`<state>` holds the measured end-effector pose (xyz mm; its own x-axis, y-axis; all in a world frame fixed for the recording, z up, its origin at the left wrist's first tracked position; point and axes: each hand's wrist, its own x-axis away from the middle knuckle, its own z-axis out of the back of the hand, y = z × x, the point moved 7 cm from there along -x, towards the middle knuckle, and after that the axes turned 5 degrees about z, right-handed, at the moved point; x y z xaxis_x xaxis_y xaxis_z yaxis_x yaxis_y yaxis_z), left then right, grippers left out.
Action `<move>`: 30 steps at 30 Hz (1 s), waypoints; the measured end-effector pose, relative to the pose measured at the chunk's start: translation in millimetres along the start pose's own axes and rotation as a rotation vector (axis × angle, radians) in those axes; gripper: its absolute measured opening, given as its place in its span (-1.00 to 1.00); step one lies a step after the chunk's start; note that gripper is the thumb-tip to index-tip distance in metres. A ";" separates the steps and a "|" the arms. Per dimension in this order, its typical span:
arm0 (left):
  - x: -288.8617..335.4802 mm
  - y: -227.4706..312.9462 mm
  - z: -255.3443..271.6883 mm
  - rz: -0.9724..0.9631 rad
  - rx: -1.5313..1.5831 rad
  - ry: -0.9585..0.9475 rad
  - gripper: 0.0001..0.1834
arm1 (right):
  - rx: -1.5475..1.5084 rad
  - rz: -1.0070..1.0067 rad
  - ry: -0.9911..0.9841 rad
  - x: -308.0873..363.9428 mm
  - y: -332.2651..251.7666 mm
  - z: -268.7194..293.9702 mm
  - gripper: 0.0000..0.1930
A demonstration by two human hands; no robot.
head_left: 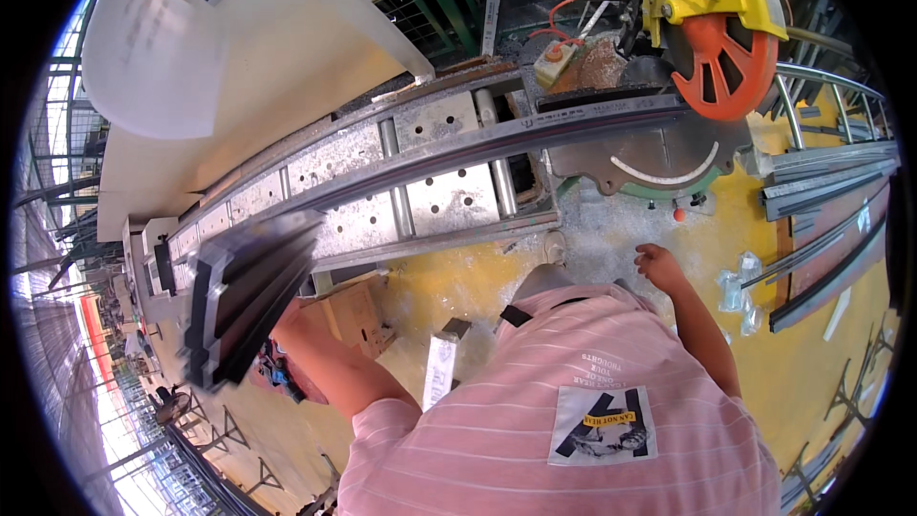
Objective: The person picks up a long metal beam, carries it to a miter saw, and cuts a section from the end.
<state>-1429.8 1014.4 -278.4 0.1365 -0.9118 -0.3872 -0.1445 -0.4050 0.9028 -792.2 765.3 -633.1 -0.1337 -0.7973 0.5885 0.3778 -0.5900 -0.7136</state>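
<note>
My left hand (pixel 288 313) is at the left, mostly hidden behind a dark grey grooved profile (pixel 253 301) that it grips. That profile is tilted and blurred, with a stepped end. I cannot tell whether it is one piece or several together. Behind it, a long grey profile (pixel 430 158) lies across the roller bench (pixel 358 229) and reaches to the chop saw (pixel 716 29) on the right. My right hand (pixel 661 268) hangs empty in front of the saw's base, fingers loosely bent and apart, touching nothing.
The saw's yellow and orange guard is raised over its dark round table (pixel 640 153). Long profiles (pixel 831 191) lie stacked at the right. A cardboard box (pixel 349 320) and a white upright piece (pixel 439 363) stand on the yellow floor. A pale board (pixel 258 86) borders the bench's far side.
</note>
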 end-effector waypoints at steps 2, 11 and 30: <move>54.6 16.0 58.6 0.143 0.377 0.026 -0.37 | 0.054 0.046 -0.027 -8.3 -13.6 5.2 -0.56; 296.4 -39.7 71.8 0.433 0.768 1.040 -0.34 | 0.245 0.691 -0.177 66.8 -209.7 -84.1 -0.44; 366.2 -317.7 50.9 1.162 0.715 0.991 -0.41 | 0.720 0.703 -0.571 17.2 -202.2 -355.2 -0.73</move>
<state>-1383.8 805.7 -716.5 0.1251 -0.4500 0.8842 -0.9501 0.2025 0.2375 -1196.3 825.8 -613.7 0.6769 -0.6394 0.3647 0.6638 0.3162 -0.6778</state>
